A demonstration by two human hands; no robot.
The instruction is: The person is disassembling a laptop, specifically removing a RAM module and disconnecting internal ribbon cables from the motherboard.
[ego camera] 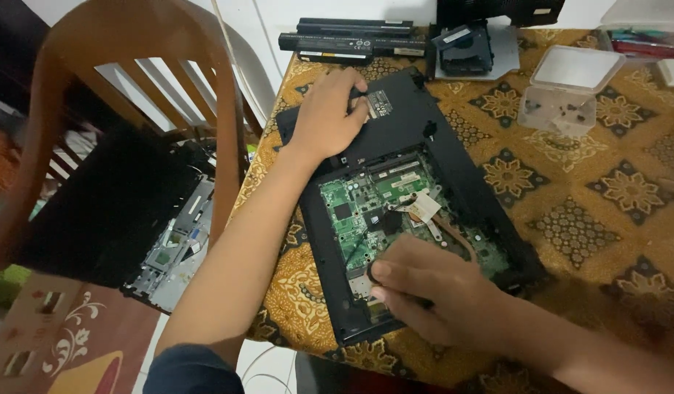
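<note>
Left hand (329, 117) presses flat, gripping nothing, on the opened laptop base (424, 146); right hand (432, 299) pinches a dark tool over the green motherboard (366, 211) just beyond its fingertips; next calls for steady aim.

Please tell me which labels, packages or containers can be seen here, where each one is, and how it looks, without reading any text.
Label: small pale rectangle on the black laptop base, beside the left hand.
Battery sticker: white strip on the long black battery, far table edge.
Clear plastic box: square, lid open, upper right, holding small dark bits.
No screens.
</note>
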